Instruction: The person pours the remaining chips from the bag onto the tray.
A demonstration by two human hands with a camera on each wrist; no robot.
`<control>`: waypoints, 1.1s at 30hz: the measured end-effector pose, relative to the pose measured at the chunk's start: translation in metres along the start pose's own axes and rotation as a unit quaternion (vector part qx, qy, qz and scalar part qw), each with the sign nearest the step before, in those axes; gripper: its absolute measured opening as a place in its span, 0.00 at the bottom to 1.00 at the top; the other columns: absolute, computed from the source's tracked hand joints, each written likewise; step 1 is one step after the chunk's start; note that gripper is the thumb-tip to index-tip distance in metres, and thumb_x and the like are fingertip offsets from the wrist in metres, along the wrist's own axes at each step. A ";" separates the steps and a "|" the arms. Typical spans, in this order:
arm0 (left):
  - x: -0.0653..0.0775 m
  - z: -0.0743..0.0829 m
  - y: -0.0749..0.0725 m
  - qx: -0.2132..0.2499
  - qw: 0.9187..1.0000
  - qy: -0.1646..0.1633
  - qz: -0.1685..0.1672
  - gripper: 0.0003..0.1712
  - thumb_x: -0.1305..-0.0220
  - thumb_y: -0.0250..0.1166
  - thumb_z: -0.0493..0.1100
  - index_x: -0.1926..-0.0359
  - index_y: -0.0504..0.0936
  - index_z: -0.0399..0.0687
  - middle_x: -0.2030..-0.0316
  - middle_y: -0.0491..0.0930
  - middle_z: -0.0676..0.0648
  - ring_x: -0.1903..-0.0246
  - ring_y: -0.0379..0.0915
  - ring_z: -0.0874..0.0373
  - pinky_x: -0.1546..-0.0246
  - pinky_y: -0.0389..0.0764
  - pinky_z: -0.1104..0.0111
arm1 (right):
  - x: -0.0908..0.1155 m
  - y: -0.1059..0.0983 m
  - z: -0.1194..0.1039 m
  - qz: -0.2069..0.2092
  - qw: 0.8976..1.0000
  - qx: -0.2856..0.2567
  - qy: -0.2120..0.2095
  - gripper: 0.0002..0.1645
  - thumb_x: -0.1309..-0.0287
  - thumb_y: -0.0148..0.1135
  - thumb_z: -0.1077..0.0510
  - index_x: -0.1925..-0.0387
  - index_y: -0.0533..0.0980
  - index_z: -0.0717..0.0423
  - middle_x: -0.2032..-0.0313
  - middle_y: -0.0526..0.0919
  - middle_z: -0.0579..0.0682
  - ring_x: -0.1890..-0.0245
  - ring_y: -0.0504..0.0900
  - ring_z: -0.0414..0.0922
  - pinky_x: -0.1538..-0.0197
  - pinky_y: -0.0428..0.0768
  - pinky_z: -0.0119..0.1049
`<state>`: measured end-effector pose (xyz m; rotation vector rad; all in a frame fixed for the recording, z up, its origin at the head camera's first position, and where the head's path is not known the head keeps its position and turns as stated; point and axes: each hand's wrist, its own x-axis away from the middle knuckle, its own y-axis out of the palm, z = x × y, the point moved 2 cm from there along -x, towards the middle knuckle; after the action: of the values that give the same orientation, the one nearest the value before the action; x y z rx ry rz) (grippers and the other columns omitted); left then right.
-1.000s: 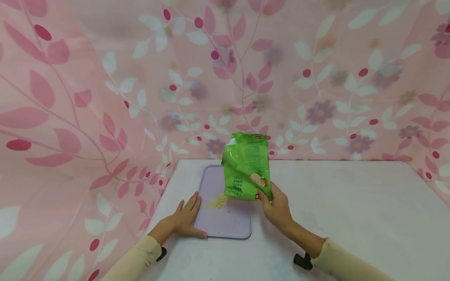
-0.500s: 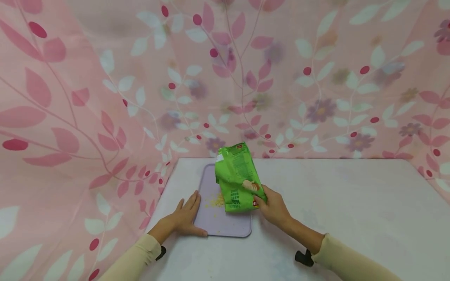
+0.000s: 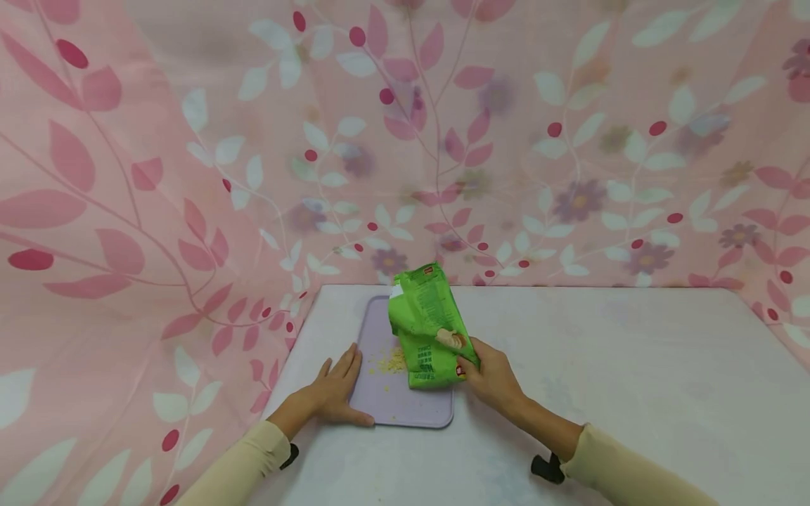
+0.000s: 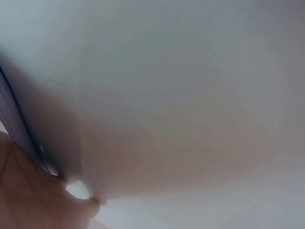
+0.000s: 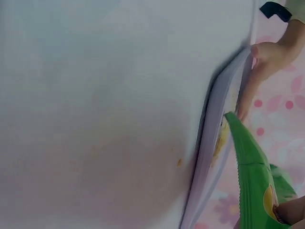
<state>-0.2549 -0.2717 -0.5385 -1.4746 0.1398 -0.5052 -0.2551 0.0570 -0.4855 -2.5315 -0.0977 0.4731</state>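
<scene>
On the white table (image 3: 601, 365) we see a lilac tray (image 3: 405, 404) with a small heap of yellow crumbs (image 3: 391, 362) near its middle. Our left hand (image 3: 335, 393) lies flat with straight fingers against the tray's left edge, its thumb along the near edge. Our right hand (image 3: 493, 376) pinches the lower corner of a green snack bag (image 3: 430, 330), which leans tilted over the tray's right side, its mouth just beside the crumbs.

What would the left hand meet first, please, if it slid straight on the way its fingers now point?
Probably the yellow crumbs on the purple tray: the left hand lies flat on its near left edge, fingers pointing up-right. Depth is unclear.
</scene>
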 end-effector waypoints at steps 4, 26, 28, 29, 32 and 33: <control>0.000 0.000 0.000 0.003 1.000 -0.002 -0.005 0.81 0.73 0.50 0.89 0.29 0.36 0.39 0.28 0.30 0.41 0.28 0.29 0.49 0.34 0.40 0.43 | 0.002 0.003 0.004 -0.010 1.000 0.005 0.011 0.16 0.44 0.61 0.62 0.52 0.75 0.54 0.71 0.80 0.45 0.75 0.72 0.37 0.73 0.70 0.28; -0.004 0.001 0.003 -0.012 1.000 0.002 0.000 0.81 0.73 0.48 0.90 0.29 0.37 0.39 0.28 0.31 0.39 0.28 0.30 0.50 0.35 0.43 0.42 | 0.000 0.003 -0.001 -0.011 1.000 -0.023 -0.009 0.15 0.45 0.61 0.62 0.53 0.76 0.54 0.72 0.81 0.45 0.77 0.73 0.36 0.75 0.71 0.27; -0.004 0.000 0.003 -0.015 1.000 -0.003 -0.004 0.81 0.74 0.47 0.90 0.29 0.36 0.40 0.28 0.30 0.40 0.28 0.29 0.50 0.34 0.42 0.43 | 0.001 0.004 0.000 -0.008 0.999 -0.031 -0.009 0.15 0.44 0.61 0.62 0.54 0.76 0.54 0.72 0.81 0.46 0.77 0.73 0.37 0.76 0.71 0.28; -0.004 0.000 0.003 -0.016 1.000 -0.005 -0.003 0.81 0.74 0.47 0.90 0.28 0.36 0.40 0.28 0.30 0.41 0.28 0.29 0.51 0.34 0.42 0.43 | 0.001 0.005 0.000 -0.007 0.999 -0.033 -0.009 0.15 0.44 0.61 0.62 0.54 0.76 0.54 0.72 0.81 0.46 0.77 0.73 0.37 0.76 0.71 0.28; -0.004 -0.001 0.003 -0.014 1.000 -0.010 -0.004 0.82 0.75 0.47 0.90 0.28 0.35 0.41 0.28 0.30 0.41 0.28 0.28 0.51 0.34 0.41 0.43 | 0.001 0.006 0.002 -0.012 1.000 -0.028 -0.003 0.16 0.44 0.61 0.62 0.53 0.75 0.55 0.69 0.82 0.47 0.74 0.74 0.37 0.73 0.71 0.28; -0.003 -0.001 0.003 -0.012 1.000 -0.009 -0.004 0.82 0.75 0.47 0.90 0.28 0.36 0.40 0.28 0.30 0.41 0.28 0.28 0.51 0.34 0.41 0.43 | 0.002 0.006 0.002 -0.015 1.000 -0.025 0.000 0.16 0.44 0.61 0.62 0.52 0.75 0.55 0.68 0.82 0.47 0.74 0.74 0.36 0.73 0.72 0.28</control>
<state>-0.2577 -0.2714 -0.5418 -1.5037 0.1272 -0.4980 -0.2547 0.0530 -0.4914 -2.5760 -0.1479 0.4639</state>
